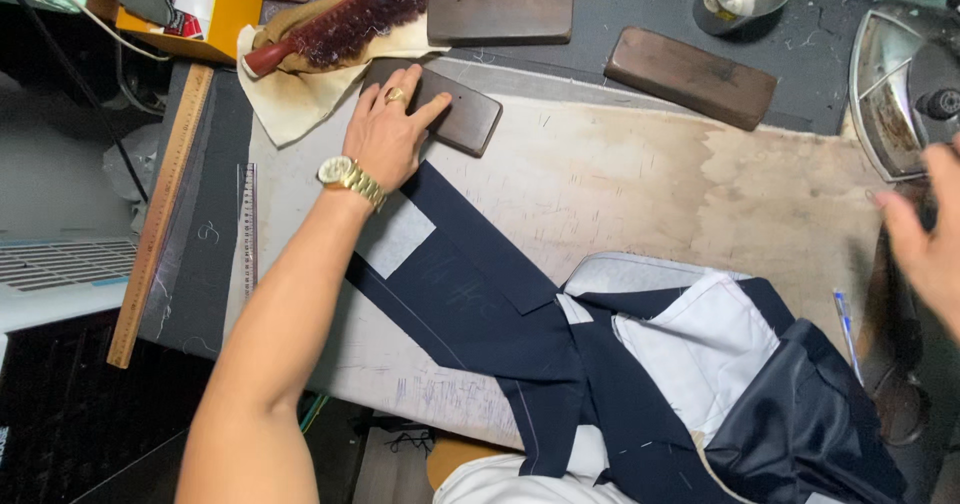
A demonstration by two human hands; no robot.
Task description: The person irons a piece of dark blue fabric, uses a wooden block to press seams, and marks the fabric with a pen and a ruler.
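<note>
While a wooden ruler lies along the left edge of the pressing board, the left hand is laid flat, fingers spread, on a dark wooden block at the far end of the navy garment piece. Firm, even pressure is advised, with the block kept square over the seam. Further right, two more wooden blocks are noted, well apart. At the right edge, the right hand is blurred beside an iron; its grip cannot be told.
</note>
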